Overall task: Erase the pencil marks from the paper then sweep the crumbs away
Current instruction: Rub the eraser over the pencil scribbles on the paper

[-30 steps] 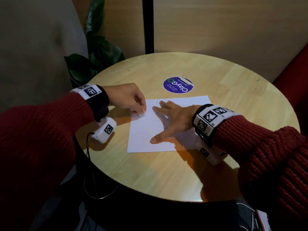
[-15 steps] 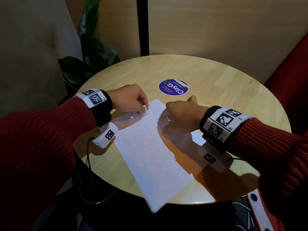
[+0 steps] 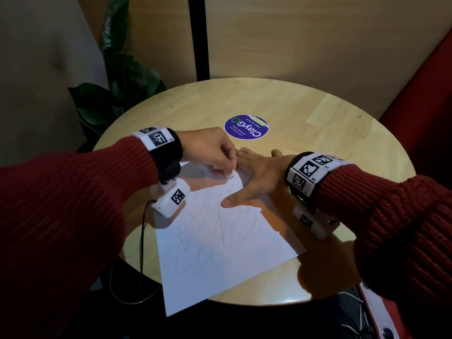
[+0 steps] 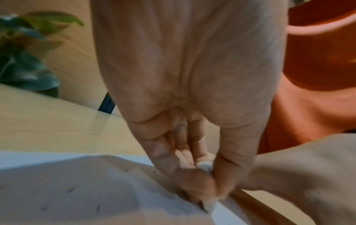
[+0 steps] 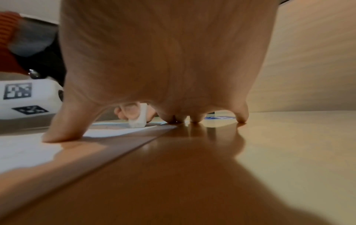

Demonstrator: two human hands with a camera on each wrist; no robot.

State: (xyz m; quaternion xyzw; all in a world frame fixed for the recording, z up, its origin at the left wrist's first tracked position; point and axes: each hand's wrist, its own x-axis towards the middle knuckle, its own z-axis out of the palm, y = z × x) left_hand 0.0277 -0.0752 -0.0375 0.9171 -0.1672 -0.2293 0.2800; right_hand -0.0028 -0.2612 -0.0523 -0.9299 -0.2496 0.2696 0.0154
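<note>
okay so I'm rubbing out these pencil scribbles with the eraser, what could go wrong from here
The paper hangs over the table's near edge, and your right hand pins only its far corner with the thumb, so hard strokes could crumple or swing it. The left hand pinches a small eraser; it may slip. Most pencil marks lie unpinned, nearer you.

Far corner of paper (image 3: pixel 220 245) is covered by the left hand (image 3: pixel 210 150) and right hand (image 3: pixel 259 172) in head view. Eraser (image 5: pixel 137 117) is mostly hidden inside the pinch; only its tip is seen. Pencil marks (image 3: pixel 208 243) are too faint to be read. Left wrist view is blurred; specks on the sheet can't be identified. Right palm is cropped at top edge.
</note>
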